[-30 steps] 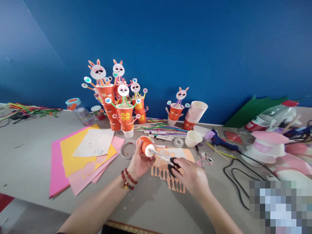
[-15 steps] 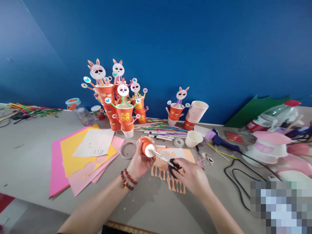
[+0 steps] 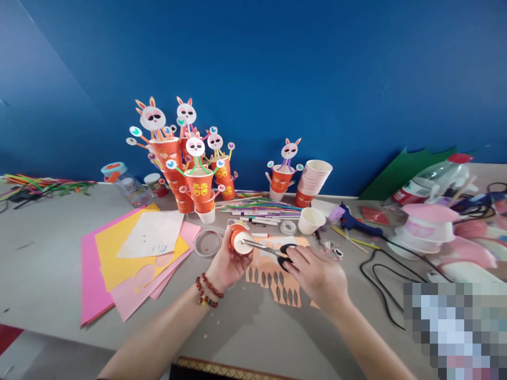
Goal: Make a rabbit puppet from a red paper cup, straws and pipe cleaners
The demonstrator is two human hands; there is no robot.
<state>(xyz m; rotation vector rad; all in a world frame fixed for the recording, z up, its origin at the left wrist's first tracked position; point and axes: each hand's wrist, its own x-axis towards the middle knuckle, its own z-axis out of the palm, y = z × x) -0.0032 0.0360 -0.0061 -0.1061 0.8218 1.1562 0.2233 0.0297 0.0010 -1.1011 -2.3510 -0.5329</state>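
Note:
My left hand [image 3: 231, 262] is closed around a red paper cup [image 3: 242, 244], its white round end turned toward me. In my right hand [image 3: 315, 273] is a pair of scissors [image 3: 263, 247], fingers in the black handles. The scissor tips meet the white end of the cup near its middle; whether they pierce it I cannot tell. Beneath the scissors lies an orange paper sheet [image 3: 295, 282] with rows of leaf-shaped cut-outs. A roll of tape [image 3: 208, 243] sits left of the cup.
Red cups with rabbit faces [image 3: 200, 187] stand at the back left, another rabbit cup [image 3: 281, 180] beside a cup stack [image 3: 314, 178]. Coloured paper [image 3: 95, 264] covers the left. On the right are a white cup [image 3: 311, 220], a blue glue gun [image 3: 358, 224], its black cable and a bottle [image 3: 430, 182].
The scissors now lie flatter, their handles and my right hand raised slightly. The cup's white end faces me a little more squarely. The view has shifted slightly to the right.

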